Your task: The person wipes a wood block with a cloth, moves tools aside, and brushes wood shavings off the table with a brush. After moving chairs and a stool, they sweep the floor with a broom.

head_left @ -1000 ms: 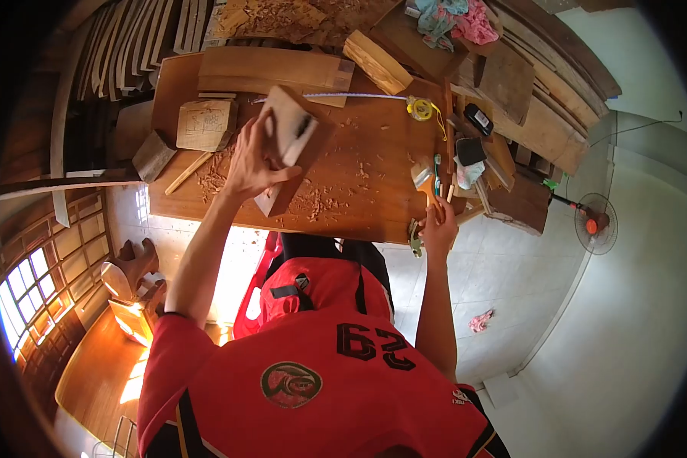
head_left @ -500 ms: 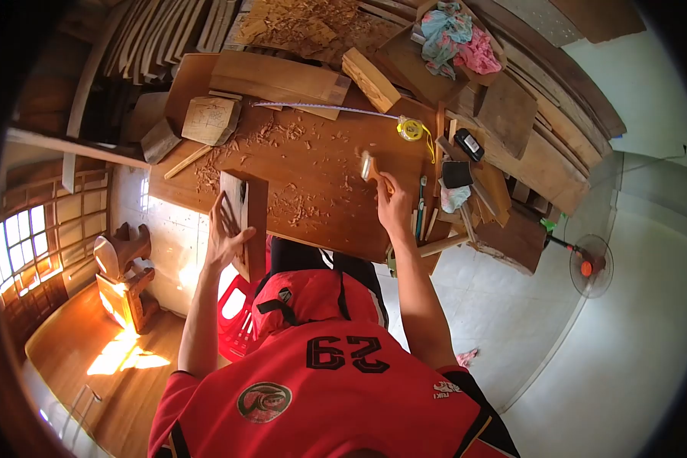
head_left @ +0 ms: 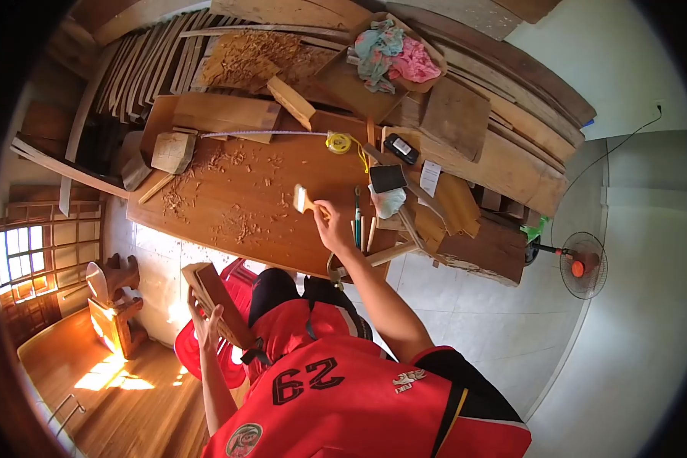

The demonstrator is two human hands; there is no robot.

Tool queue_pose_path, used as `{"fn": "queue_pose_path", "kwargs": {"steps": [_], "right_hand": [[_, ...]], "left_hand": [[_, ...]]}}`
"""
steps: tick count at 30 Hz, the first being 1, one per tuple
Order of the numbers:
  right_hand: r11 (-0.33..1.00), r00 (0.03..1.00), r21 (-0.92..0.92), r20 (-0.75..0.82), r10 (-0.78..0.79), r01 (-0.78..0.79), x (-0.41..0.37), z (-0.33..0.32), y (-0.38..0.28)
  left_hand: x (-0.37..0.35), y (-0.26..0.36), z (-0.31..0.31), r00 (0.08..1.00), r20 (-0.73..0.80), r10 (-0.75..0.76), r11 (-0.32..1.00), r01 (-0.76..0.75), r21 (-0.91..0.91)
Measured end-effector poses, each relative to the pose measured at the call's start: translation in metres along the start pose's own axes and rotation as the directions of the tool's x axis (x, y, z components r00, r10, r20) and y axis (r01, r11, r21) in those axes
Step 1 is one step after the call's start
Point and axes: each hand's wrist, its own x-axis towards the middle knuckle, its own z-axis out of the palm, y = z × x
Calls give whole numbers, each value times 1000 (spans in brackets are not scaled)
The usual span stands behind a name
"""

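Observation:
In my right hand [head_left: 333, 227] is a flat paintbrush [head_left: 304, 200], its wooden handle pinched in the fingers and its pale bristles over the workbench [head_left: 275, 217]. My left hand [head_left: 206, 320] grips a thick wooden block [head_left: 220, 301] from below, with the thumb along one face. The block is tilted and sits off the bench's near edge, above a red plastic chair [head_left: 195, 355]. Wood shavings [head_left: 235, 223] lie scattered over the benchtop between the two hands and the far boards.
A yellow tape measure [head_left: 338, 143] lies with its tape drawn out leftward. Pencils and a brush [head_left: 357, 206] are near the bench's right end, beside a black block [head_left: 388, 179]. Stacked boards [head_left: 504, 160] fill the right. A fan [head_left: 583, 265] stands farther right.
My left hand has brought the wooden block off the bench edge, down toward my lap, and tilted it. My right hand still holds the paintbrush. The camera view has shifted.

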Motion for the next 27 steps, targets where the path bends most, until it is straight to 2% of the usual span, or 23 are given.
{"fn": "queue_pose_path", "kwargs": {"steps": [1, 2, 4, 5, 6, 8, 9, 10, 12, 13, 15, 17, 18, 19, 20, 23, 26, 27], "right_hand": [[996, 997, 52, -19, 72, -70, -2, -4, -12], [988, 987, -26, -38, 153, -154, -6, -17, -21], [946, 996, -321, -91, 12, -40, -14, -28, -14], [937, 998, -345, -39, 41, -52, -19, -28, -12], [950, 999, -311, -2, 33, -32, -24, -25, -11], [972, 997, -235, 82, 9, 10, -31, -12, -11], [995, 987, -103, 156, 25, -9, -32, -4, -8], [996, 985, -91, 174, 12, 4, -33, 2, -6], [997, 980, -69, 197, -3, 17, -34, 5, -7], [994, 985, -70, 158, -69, 81, -33, 4, -6], [997, 995, 13, 65, -81, 80, -33, 2, 2], [1000, 999, 26, 31, -6, 6, -31, -8, 4], [1000, 1000, 17, -16, -8, 8, -29, -10, 12], [998, 999, -68, -35, -4, 1, -28, -19, 5], [990, 1000, -139, -10, 13, -14, -28, -27, -3], [984, 998, -173, 42, 40, -32, -30, -28, -4], [955, 987, -289, 158, -21, 67, -36, -14, -6], [962, 980, -252, 190, -54, 102, -40, -8, -8]], "left_hand": [[-7, -1, 1, 999, -25, 36, 999, -35, 22], [-11, -2, 1, 999, -32, 32, 999, -30, 37], [-23, -2, -1, 998, -62, 11, 998, -7, 66], [-31, 3, -1, 998, -67, 15, 999, -12, 42], [-37, 13, 2, 997, -74, 19, 1000, -18, 17], [-33, -7, -9, 984, -125, 131, 987, -117, 109], [-42, 6, -7, 985, -135, 104, 992, -94, 79], [-45, 9, -10, 977, -148, 153, 985, -138, 102], [-57, 25, -10, 979, -145, 142, 990, -143, 2], [-59, 23, -15, 979, -153, 131, 991, -132, 4], [-64, 15, -21, 966, -201, 160, 987, -153, 52], [-69, 12, -27, 955, -242, 173, 985, -161, 68], [-71, 13, -27, 950, -256, 178, 984, -165, 71], [-73, 14, -28, 947, -271, 174, 984, -157, 87], [-75, 14, -29, 944, -281, 173, 984, -150, 99], [-71, 6, -34, 944, -285, 166, 984, -137, 118], [-70, 10, -32, 951, -266, 160, 979, -118, 166], [-69, 8, -31, 946, -267, 186, 972, -136, 192]]}}
